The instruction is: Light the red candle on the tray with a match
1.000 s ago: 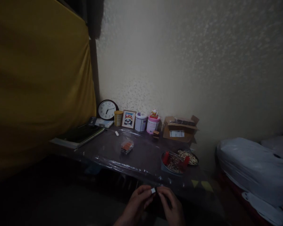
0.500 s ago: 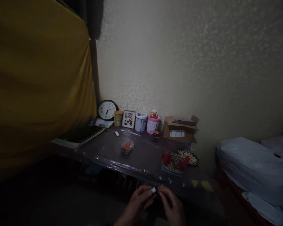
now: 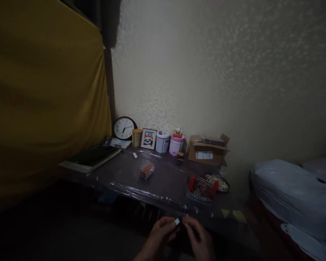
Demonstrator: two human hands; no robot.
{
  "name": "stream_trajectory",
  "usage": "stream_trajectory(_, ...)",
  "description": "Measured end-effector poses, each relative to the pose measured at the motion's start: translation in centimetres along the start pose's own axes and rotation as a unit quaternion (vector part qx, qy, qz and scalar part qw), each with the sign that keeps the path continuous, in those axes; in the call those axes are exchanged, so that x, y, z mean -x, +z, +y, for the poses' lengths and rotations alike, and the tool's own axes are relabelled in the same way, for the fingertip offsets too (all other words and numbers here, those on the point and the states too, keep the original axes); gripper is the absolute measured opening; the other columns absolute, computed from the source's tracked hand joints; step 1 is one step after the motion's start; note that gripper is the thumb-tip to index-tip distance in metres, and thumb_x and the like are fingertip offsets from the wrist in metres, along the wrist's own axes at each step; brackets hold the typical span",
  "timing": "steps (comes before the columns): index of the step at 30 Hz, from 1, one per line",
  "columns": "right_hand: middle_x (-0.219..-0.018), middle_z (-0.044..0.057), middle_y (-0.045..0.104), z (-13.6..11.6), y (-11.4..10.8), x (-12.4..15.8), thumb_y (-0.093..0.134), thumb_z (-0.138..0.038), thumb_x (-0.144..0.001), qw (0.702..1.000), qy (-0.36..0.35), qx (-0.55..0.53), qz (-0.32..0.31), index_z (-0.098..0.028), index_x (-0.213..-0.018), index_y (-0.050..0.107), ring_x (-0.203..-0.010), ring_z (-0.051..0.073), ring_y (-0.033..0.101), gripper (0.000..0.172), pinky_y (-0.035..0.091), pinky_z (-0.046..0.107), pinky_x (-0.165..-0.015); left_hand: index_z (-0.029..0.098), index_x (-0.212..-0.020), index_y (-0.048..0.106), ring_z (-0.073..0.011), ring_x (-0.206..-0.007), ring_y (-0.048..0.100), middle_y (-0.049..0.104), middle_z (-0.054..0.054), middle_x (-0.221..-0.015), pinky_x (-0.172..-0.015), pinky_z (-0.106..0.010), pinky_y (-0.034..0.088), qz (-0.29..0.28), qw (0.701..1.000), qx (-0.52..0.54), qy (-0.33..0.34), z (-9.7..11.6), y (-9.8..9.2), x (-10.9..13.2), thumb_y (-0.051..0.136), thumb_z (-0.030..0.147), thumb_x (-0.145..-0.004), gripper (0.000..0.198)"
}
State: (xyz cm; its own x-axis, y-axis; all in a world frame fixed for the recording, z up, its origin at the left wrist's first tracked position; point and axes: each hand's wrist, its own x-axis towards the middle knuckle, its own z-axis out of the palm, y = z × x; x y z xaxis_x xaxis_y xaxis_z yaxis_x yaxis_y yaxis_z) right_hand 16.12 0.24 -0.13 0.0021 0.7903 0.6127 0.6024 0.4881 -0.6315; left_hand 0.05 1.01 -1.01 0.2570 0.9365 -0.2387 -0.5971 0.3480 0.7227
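Observation:
Just off the front edge of the table [image 3: 163,183], my left hand [image 3: 160,233] pinches a small white piece [image 3: 177,221] between thumb and fingers; it could be part of a little box, but is too small to tell. My right hand [image 3: 198,235] is close beside it, thumb and fingers drawn together at something dark. What these fingers hold is hidden in the gloom. Beyond the hands, a plastic-wrapped pack of small brown boxes [image 3: 147,170] lies on the table. A bowl [image 3: 200,190] with red objects and pale bits stands to the right, touching a dish of pale sticks [image 3: 217,182].
Along the wall stand a clock [image 3: 124,128], a yellow canister [image 3: 136,137], a panda picture [image 3: 148,139], two tubs [image 3: 162,141] and an open cardboard box [image 3: 206,152]. A small brown box [image 3: 180,155] sits before the tubs. Books [image 3: 92,159] lie left, beside a yellow curtain [image 3: 49,90].
Both hands stay nearly in place below the table edge. The dark part beside the white piece shows less, and the gap between the fingertips looks slightly wider.

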Motion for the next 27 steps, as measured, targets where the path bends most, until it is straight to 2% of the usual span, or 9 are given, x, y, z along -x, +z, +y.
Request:
stream_trajectory(8,-0.078,0.002,0.074,-0.49,-0.07,-0.19,0.051,-0.049,-0.082,1.0,0.016,-0.006,0.007,-0.024,-0.079,0.069,-0.071,0.015,0.07,0.031,0.055,0.016,-0.067,0.015,-0.073,0.07,-0.0162,-0.079,0.064,0.071,-0.004,-0.077,-0.074,-0.026,0.043,0.003,1.0,0.011,0.006,0.03,0.1,0.24,0.078,0.025,-0.058,0.02)
stream_trajectory(16,-0.08,0.001,0.074,-0.27,-0.19,-0.2,0.053,-0.044,-0.082,1.0,0.017,0.0,0.0,-0.025,-0.081,0.068,-0.073,0.015,0.07,0.025,0.055,0.016,-0.069,0.016,-0.075,0.07,-0.0185,-0.085,0.064,0.072,-0.005,-0.081,-0.078,-0.028,0.043,-0.011,1.0,0.018,0.015,0.11,0.15,0.32,0.077,0.026,-0.058,0.02)
stream_trajectory(27,-0.08,0.001,0.072,-0.12,-0.09,-0.3,0.053,-0.039,-0.083,1.0,0.003,-0.01,0.013,-0.024,-0.079,0.066,-0.076,0.014,0.068,0.02,0.054,0.018,-0.073,0.016,-0.072,0.068,-0.0157,-0.073,0.063,0.069,-0.002,-0.07,-0.07,-0.026,0.042,0.017,0.999,-0.008,0.037,-0.11,0.27,-0.25,0.08,0.036,-0.055,0.028)
